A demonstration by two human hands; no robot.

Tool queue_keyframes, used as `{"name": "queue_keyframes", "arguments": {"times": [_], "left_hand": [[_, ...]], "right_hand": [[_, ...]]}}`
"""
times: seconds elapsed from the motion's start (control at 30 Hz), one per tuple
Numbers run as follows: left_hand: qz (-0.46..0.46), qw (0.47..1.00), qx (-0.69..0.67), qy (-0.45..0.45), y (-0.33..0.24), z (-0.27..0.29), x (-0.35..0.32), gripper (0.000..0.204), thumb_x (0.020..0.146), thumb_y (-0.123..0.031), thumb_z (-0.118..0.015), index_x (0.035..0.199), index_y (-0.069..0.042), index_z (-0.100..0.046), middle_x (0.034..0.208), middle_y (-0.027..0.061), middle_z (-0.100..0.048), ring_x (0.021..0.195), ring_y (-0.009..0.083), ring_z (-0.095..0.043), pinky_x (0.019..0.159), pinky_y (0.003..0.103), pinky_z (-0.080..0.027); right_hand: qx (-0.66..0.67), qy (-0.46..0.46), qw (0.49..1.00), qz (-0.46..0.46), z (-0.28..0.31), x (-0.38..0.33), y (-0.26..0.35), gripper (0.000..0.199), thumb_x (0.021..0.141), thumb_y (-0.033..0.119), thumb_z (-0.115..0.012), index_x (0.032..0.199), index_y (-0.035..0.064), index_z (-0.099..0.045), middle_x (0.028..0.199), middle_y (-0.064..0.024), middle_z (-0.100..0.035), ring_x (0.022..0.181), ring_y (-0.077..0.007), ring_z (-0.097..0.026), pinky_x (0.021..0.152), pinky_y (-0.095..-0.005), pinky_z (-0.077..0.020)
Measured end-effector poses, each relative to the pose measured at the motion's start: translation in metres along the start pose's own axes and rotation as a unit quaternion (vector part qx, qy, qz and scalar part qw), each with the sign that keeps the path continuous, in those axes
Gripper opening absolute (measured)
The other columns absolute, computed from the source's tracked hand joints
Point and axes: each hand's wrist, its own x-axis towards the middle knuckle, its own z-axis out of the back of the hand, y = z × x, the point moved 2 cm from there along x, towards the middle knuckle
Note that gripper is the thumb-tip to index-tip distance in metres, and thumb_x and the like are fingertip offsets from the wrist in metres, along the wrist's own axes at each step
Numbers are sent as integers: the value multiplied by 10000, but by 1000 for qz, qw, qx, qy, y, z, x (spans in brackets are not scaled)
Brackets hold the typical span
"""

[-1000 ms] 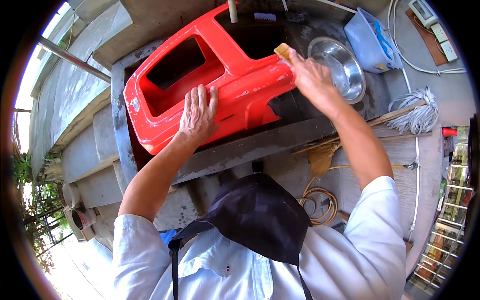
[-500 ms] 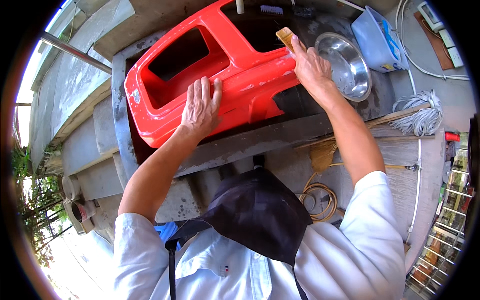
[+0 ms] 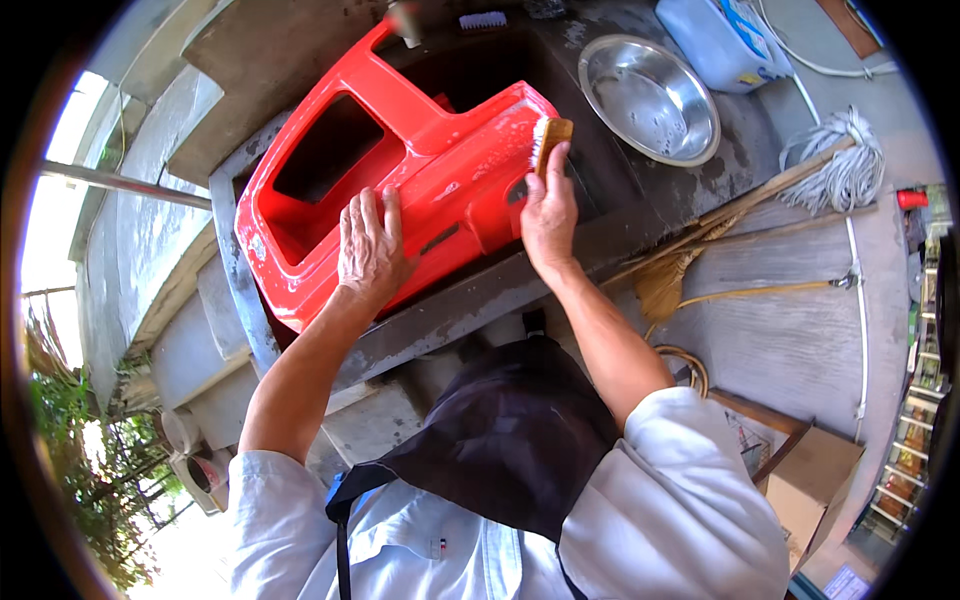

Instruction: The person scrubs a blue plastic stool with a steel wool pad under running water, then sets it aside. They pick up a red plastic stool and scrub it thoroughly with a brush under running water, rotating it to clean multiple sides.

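Note:
A large red plastic shell [image 3: 425,130] with window-like openings lies tilted in a dark concrete sink [image 3: 440,312]. White suds dot its right part. My left hand [image 3: 372,245] rests on the shell's near side, its fingers stretched out against the surface. In my right hand [image 3: 550,220] is a wooden scrub brush [image 3: 553,143], gripped by its back between thumb and fingers. The brush's white bristles face left, up against the shell's right end. My left palm hides a bit of the shell under it.
A steel bowl [image 3: 650,100] stands on the ledge right of the sink, near a blue plastic container [image 3: 722,42]. A mop [image 3: 835,165] leans at the right. A small purple brush [image 3: 483,20] lies behind the sink, close to a blurred tap [image 3: 405,22].
My right hand has brought the brush from the shell's far right edge round to its right end, nearer me. The hand's grip has turned. My left hand stays on the shell.

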Motion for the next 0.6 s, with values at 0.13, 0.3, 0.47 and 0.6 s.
{"name": "queue_keyframes", "arguments": {"times": [0.13,0.3,0.47,0.6], "left_hand": [[-17,1000,4,-6,-1,-1,3,1007,659,-249,-884,1468,62,-371,1413,355,-402,1312,511,-438,1112,578,-372],[-17,1000,8,-22,4,-4,1,1041,615,-204,-880,1476,40,-348,1429,349,-394,1315,506,-440,1120,567,-371],[-31,999,8,-11,-2,-3,5,1040,650,-234,-880,1488,46,-332,1439,353,-386,1327,508,-428,1122,570,-366],[-20,1000,13,-15,3,-6,-3,1029,667,-239,-874,1486,57,-326,1430,362,-387,1312,518,-433,1119,580,-362]], "right_hand": [[191,15,977,-93,-45,-67,7,652,1062,171,-533,1623,88,-210,1236,-240,-628,971,-315,-662,825,-386,-544],[321,-10,924,-209,-15,-4,26,679,1077,167,-509,1641,127,-133,1239,-143,-629,558,-108,-537,480,-265,-519],[154,-99,983,17,-50,-38,-7,655,1066,235,-540,1631,152,-218,1458,-194,-536,589,-109,-582,530,-288,-521],[235,3,959,-156,-24,-14,18,694,1060,234,-544,1644,187,-172,824,-63,-625,532,-119,-568,484,-306,-493]]}}
